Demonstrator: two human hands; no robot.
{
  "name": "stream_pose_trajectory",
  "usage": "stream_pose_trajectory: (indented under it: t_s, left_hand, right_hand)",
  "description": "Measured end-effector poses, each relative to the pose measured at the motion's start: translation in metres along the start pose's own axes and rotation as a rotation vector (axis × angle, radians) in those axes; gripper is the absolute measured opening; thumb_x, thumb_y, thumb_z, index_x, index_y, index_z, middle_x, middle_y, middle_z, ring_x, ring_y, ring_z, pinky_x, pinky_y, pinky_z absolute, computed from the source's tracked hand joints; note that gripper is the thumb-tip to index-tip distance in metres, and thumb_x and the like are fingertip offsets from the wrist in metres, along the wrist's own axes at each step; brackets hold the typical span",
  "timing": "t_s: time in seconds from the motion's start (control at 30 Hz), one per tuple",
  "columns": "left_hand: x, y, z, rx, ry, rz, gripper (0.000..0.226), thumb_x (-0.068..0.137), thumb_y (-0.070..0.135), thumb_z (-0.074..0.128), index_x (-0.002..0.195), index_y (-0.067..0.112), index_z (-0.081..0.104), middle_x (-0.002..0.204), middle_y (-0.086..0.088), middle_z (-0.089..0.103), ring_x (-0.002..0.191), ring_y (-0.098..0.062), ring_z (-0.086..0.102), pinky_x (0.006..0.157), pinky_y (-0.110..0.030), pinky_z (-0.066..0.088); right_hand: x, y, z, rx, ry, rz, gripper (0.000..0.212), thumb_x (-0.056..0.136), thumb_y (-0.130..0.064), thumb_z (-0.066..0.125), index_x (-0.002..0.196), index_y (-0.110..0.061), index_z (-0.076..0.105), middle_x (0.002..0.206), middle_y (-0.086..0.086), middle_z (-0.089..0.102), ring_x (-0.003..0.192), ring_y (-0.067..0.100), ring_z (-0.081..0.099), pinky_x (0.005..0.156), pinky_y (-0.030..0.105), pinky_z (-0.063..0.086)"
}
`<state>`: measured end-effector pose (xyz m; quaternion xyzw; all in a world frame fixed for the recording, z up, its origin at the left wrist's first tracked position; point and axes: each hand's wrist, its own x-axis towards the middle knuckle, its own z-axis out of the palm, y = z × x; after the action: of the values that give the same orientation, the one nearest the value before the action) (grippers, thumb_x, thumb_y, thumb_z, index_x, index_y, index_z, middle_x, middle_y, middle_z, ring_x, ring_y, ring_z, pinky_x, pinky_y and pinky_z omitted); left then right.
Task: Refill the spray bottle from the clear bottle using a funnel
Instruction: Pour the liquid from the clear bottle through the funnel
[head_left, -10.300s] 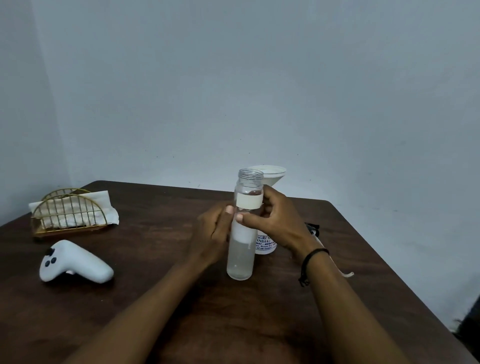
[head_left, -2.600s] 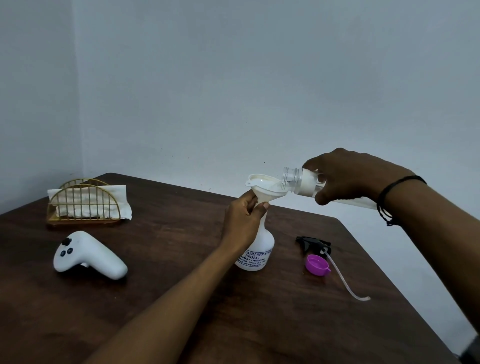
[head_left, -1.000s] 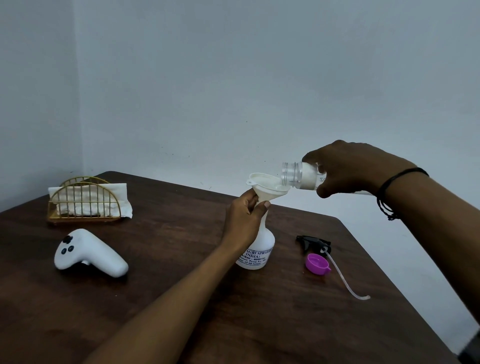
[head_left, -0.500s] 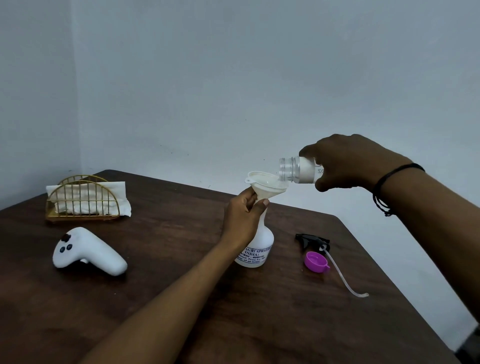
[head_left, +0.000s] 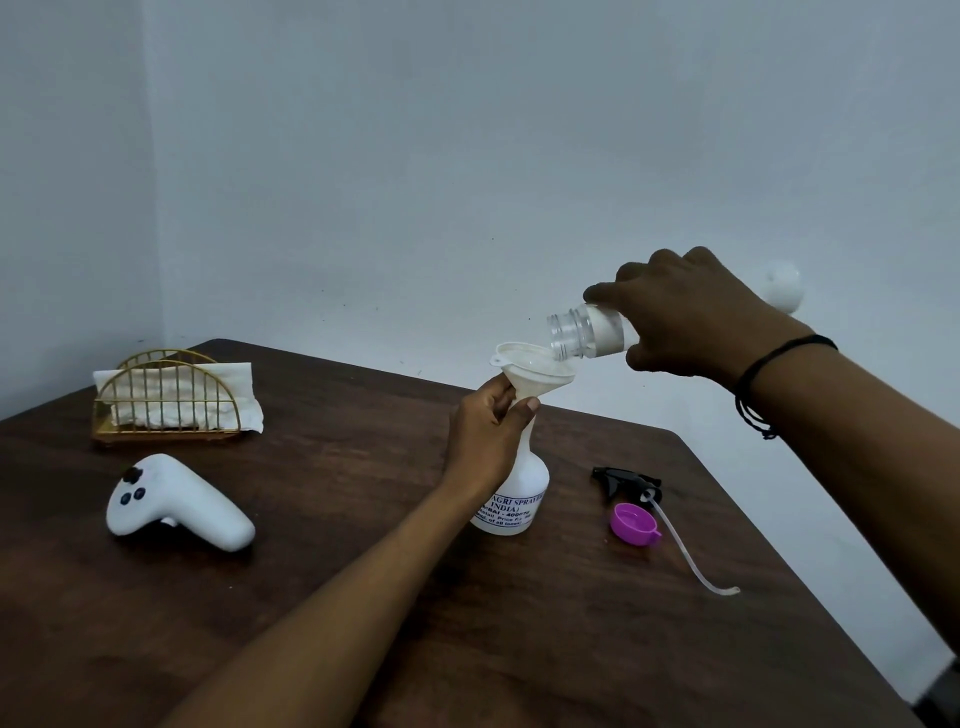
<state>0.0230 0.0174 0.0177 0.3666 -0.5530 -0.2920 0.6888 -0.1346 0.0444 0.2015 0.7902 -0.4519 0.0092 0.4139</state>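
The only readable print stands on the white spray bottle (head_left: 511, 499) at the lower middle of the frame. Its blue lettering reads "AGRI SPRAYER", the last letters curving out of sight, with "INDIA)" on the line beneath. Below that come smaller lines, partly hidden by the left hand (head_left: 485, 441): what looks like "...BAI - 400070" and then "Price", the rest too small and blurred to make out. Nothing else in view carries legible writing
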Motion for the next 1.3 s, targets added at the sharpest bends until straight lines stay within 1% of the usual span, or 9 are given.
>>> stream_pose_trajectory:
  t_s: [0.13,0.3,0.53,0.67,0.8,0.9,1.03,1.17,1.3]
  left_hand:
    - [-0.001,0.000,-0.001,0.005,-0.002,0.009,0.029,0.095,0.010,0.064,0.122,0.021,0.069,0.109,0.014,0.073,0.105,-0.001,0.068,0.092,-0.026,0.055]
    - [0.000,0.000,-0.001,0.007,-0.002,0.008,0.027,0.094,0.011,0.065,0.117,0.025,0.070,0.104,0.019,0.073,0.103,0.000,0.069,0.091,-0.026,0.056]
    - [0.001,-0.003,-0.002,0.026,-0.001,0.021,0.030,0.095,0.012,0.064,0.124,0.017,0.068,0.115,0.008,0.074,0.107,-0.003,0.068,0.093,-0.027,0.055]
    - [0.000,-0.002,-0.001,0.017,-0.001,0.015,0.029,0.095,0.012,0.064,0.123,0.018,0.069,0.115,0.007,0.074,0.106,-0.002,0.069,0.093,-0.027,0.055]
    - [0.001,-0.003,-0.002,0.003,-0.001,0.014,0.026,0.095,0.011,0.065,0.119,0.020,0.070,0.113,0.006,0.075,0.106,-0.005,0.069,0.095,-0.034,0.056]
    - [0.001,-0.004,-0.001,0.006,0.003,0.001,0.028,0.095,0.013,0.065,0.121,0.019,0.070,0.116,0.005,0.074,0.109,-0.007,0.069,0.097,-0.038,0.056]
    - [0.002,-0.004,0.000,-0.002,0.003,-0.008,0.028,0.095,0.012,0.065,0.121,0.020,0.069,0.116,0.006,0.074,0.109,-0.007,0.069,0.098,-0.039,0.056]
    - [0.002,-0.004,0.000,-0.016,-0.004,-0.016,0.027,0.094,0.011,0.065,0.118,0.023,0.070,0.114,0.007,0.075,0.108,-0.006,0.069,0.098,-0.040,0.055]
    - [0.002,-0.005,0.000,-0.021,0.007,-0.024,0.028,0.094,0.012,0.066,0.121,0.020,0.069,0.116,0.005,0.074,0.110,-0.007,0.068,0.099,-0.040,0.055]
  right_hand:
    - [0.001,-0.002,0.004,-0.042,0.110,-0.030,0.057,0.079,-0.017,0.062,0.133,-0.031,0.051,0.118,-0.001,0.062,0.103,0.029,0.055,0.078,0.036,0.027]
    - [0.003,-0.001,0.012,-0.050,0.218,-0.068,0.058,0.071,-0.007,0.065,0.125,-0.027,0.060,0.110,0.003,0.066,0.097,0.034,0.057,0.080,0.040,0.034]
    - [0.004,-0.003,0.021,-0.051,0.268,-0.072,0.058,0.070,-0.006,0.067,0.124,-0.027,0.061,0.109,0.003,0.066,0.097,0.034,0.057,0.082,0.043,0.036]
    - [0.003,-0.003,0.023,-0.066,0.289,-0.060,0.057,0.067,-0.004,0.068,0.120,-0.025,0.063,0.106,0.004,0.067,0.095,0.035,0.058,0.082,0.043,0.037]
    - [0.003,-0.001,0.025,-0.081,0.335,-0.045,0.056,0.066,-0.001,0.065,0.117,-0.024,0.063,0.102,0.004,0.066,0.093,0.035,0.058,0.084,0.045,0.037]
    - [0.003,0.000,0.027,-0.073,0.380,-0.042,0.056,0.064,0.002,0.065,0.115,-0.021,0.064,0.100,0.005,0.066,0.092,0.036,0.058,0.085,0.046,0.037]
    - [0.003,0.000,0.030,-0.057,0.429,-0.041,0.057,0.062,0.003,0.065,0.114,-0.020,0.064,0.101,0.006,0.066,0.093,0.036,0.058,0.086,0.045,0.036]
    - [0.000,-0.002,0.034,-0.029,0.427,-0.028,0.056,0.062,0.002,0.067,0.113,-0.020,0.064,0.100,0.007,0.066,0.093,0.037,0.058,0.086,0.046,0.037]
    - [-0.002,-0.003,0.039,-0.009,0.455,-0.020,0.057,0.061,0.003,0.067,0.114,-0.019,0.064,0.103,0.008,0.066,0.094,0.037,0.058,0.085,0.046,0.038]
